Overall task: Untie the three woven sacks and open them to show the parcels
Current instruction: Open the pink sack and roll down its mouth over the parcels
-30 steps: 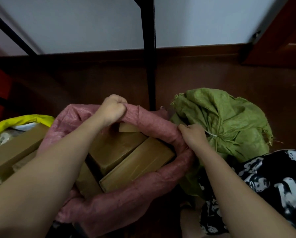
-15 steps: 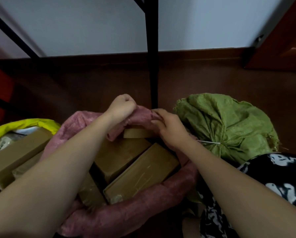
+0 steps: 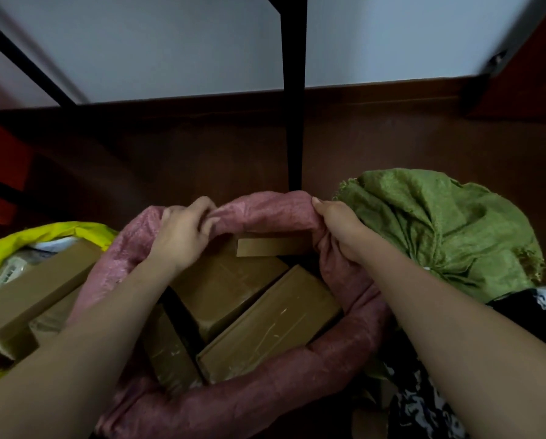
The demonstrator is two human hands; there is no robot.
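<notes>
Since half a second ago, both hands sit farther apart along the far rolled rim of the pink woven sack [image 3: 265,403]. Left hand [image 3: 183,236] and right hand [image 3: 338,226] each curl round that rim. Below the grips lie brown cardboard parcels [image 3: 265,327]. Right of the right hand stands the green sack [image 3: 439,229], still tied; left of the left hand, the open yellow sack [image 3: 27,239].

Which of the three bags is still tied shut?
The green sack on the right. Its top is bunched and tied, while the pink sack and yellow sack are open, showing brown parcels.
</notes>
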